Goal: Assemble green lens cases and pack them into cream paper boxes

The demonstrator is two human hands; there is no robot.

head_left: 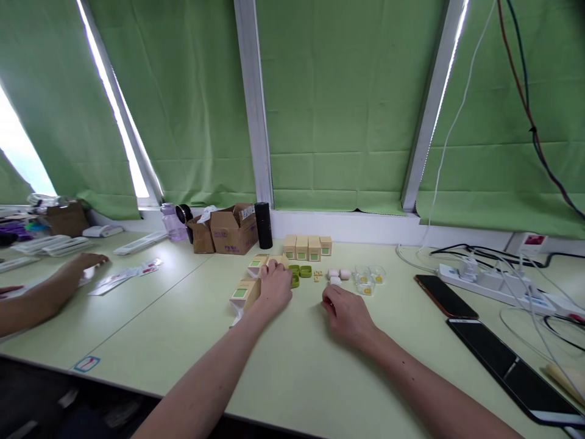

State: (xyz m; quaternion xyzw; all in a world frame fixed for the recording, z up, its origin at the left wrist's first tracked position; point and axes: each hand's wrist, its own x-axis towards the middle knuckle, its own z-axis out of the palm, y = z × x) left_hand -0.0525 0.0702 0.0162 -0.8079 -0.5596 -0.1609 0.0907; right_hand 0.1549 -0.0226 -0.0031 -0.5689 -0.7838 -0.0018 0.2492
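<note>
My left hand (275,286) is closed, its bent fingers against a small cardboard box (280,260) that it partly hides. Beside it lie two similar boxes with green labels, one box (257,264) farther back and one box (245,294) nearer me. Green square containers (306,272) stand just right of its fingers. My right hand (347,312) rests on the table with curled fingers; what they hold, if anything, is hidden. Pink and white rounded pieces (339,275) sit just beyond it. Farther right are clear cups (364,281) with yellow bits inside. Tiny yellow pieces (317,275) lie between the hands.
Several small boxes (308,247) form a row at the back, near a black cylinder (264,225) and a brown carton (234,229). Phones (445,296) and a power strip (493,285) with cables lie right. Another person's hand (85,265) is at far left.
</note>
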